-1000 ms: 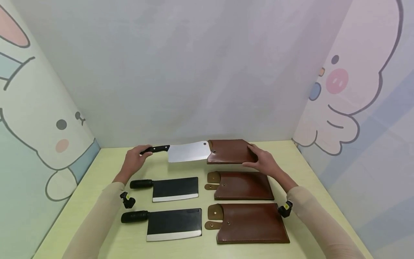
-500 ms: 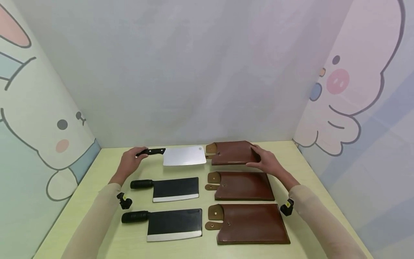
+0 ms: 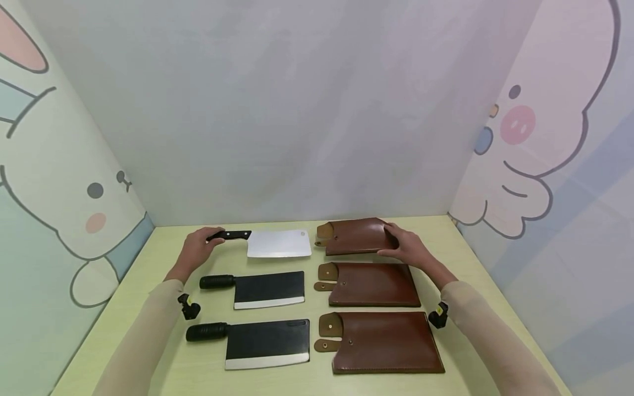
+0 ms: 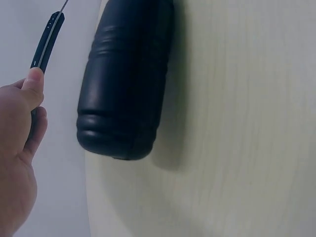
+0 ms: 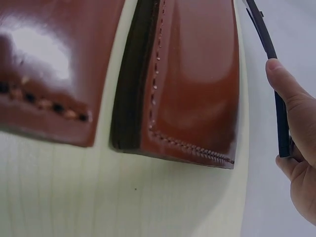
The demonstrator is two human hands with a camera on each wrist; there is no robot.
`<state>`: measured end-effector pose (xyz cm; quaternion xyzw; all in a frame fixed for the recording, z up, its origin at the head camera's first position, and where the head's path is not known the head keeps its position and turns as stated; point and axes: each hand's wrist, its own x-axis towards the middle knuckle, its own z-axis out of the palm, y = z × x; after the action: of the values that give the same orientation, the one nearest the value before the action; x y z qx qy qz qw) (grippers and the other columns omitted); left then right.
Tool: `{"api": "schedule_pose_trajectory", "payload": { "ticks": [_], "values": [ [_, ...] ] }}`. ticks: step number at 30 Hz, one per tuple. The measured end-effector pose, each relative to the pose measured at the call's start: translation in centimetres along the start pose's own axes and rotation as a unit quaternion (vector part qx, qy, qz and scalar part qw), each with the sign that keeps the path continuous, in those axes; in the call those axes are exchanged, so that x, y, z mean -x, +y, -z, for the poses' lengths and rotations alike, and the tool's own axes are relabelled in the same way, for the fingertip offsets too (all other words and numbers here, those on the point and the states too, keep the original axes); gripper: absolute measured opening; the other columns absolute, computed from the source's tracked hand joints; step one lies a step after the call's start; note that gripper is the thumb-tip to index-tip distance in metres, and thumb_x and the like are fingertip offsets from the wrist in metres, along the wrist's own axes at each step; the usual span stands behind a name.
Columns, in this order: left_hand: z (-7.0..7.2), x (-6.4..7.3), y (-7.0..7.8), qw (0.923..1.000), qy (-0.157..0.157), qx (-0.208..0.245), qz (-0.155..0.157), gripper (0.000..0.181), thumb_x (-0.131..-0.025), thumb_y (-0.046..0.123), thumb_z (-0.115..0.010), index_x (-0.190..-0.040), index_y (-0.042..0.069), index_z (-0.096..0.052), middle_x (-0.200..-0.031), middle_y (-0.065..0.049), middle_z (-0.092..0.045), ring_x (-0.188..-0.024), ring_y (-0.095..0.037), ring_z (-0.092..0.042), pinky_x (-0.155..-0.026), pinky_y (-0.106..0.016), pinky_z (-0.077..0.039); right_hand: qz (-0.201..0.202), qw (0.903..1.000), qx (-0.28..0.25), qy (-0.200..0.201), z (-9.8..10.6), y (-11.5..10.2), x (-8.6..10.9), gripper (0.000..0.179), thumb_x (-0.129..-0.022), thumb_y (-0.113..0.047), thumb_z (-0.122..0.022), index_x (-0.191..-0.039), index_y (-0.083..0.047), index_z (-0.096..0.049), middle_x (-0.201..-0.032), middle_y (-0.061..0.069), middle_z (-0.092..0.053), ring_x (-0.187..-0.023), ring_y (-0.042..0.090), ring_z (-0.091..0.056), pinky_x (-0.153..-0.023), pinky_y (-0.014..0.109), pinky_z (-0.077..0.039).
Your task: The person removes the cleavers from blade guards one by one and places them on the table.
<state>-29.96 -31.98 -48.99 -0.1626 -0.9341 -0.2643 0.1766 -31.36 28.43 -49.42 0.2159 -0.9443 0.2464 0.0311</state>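
Note:
At the back of the table my left hand [image 3: 195, 250] pinches the black riveted handle of a silver cleaver [image 3: 279, 244], whose blade points right. Opposite it, my right hand [image 3: 410, 247] grips the right end of a brown leather knife sheath [image 3: 360, 236]. A small gap separates the blade from the sheath's flap and strap. Seen from the left wrist, thumb and fingers hold the cleaver handle [image 4: 48, 42] clear of the table. The right wrist view shows the sheath [image 5: 282, 118] edge-on, between thumb and fingers.
Two dark-bladed cleavers lie nearer me, a middle one [image 3: 269, 287] and a front one [image 3: 267, 341]. Right of them lie two more brown sheaths, one in the middle [image 3: 376, 283] and one in front [image 3: 391, 341]. Walls rise behind and at both sides.
One second ago the silver blade's end met the sheath's mouth. Since then the cleaver has moved left and down, away from the sheath. The sheath has shifted slightly right, lowered and tilted.

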Motion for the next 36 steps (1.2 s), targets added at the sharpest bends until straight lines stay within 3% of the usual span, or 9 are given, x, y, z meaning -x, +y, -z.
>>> {"api": "schedule_pose_trajectory", "payload": {
  "ticks": [15, 27, 36],
  "values": [
    [-0.3, 0.1, -0.2, 0.9994, -0.028, -0.004, 0.020, 0.037, -0.097, 0.011, -0.070, -0.129, -0.007, -0.065, -0.126, -0.031, -0.064, -0.117, -0.050, -0.060, -0.097, -0.063, -0.048, -0.016, 0.9997, 0.006, -0.016, -0.8, 0.5, -0.2, 0.099, -0.084, -0.052, -0.081, -0.156, 0.002, -0.038, -0.158, 0.029, -0.036, -0.140, 0.048, -0.043, -0.108, 0.061, -0.042],
    [-0.8, 0.1, -1.1, 0.9979, -0.055, -0.002, 0.032, 0.037, -0.099, 0.011, -0.068, -0.130, -0.008, -0.064, -0.127, -0.033, -0.063, -0.119, -0.051, -0.058, -0.100, -0.063, -0.046, -0.020, 0.9989, 0.023, -0.035, -1.0, 1.0, -0.5, 0.101, -0.084, -0.053, -0.081, -0.156, 0.002, -0.037, -0.158, 0.030, -0.037, -0.139, 0.050, -0.044, -0.108, 0.063, -0.042],
    [-1.4, 0.4, -1.9, 0.9897, -0.112, 0.020, 0.087, 0.041, -0.100, 0.016, -0.068, -0.135, -0.005, -0.062, -0.133, -0.032, -0.060, -0.126, -0.051, -0.053, -0.105, -0.065, -0.041, -0.025, 0.9975, 0.044, -0.049, -1.3, 1.5, -0.7, 0.100, -0.084, -0.053, -0.081, -0.154, 0.005, -0.038, -0.156, 0.032, -0.038, -0.137, 0.051, -0.045, -0.107, 0.063, -0.043]
  ]
}}
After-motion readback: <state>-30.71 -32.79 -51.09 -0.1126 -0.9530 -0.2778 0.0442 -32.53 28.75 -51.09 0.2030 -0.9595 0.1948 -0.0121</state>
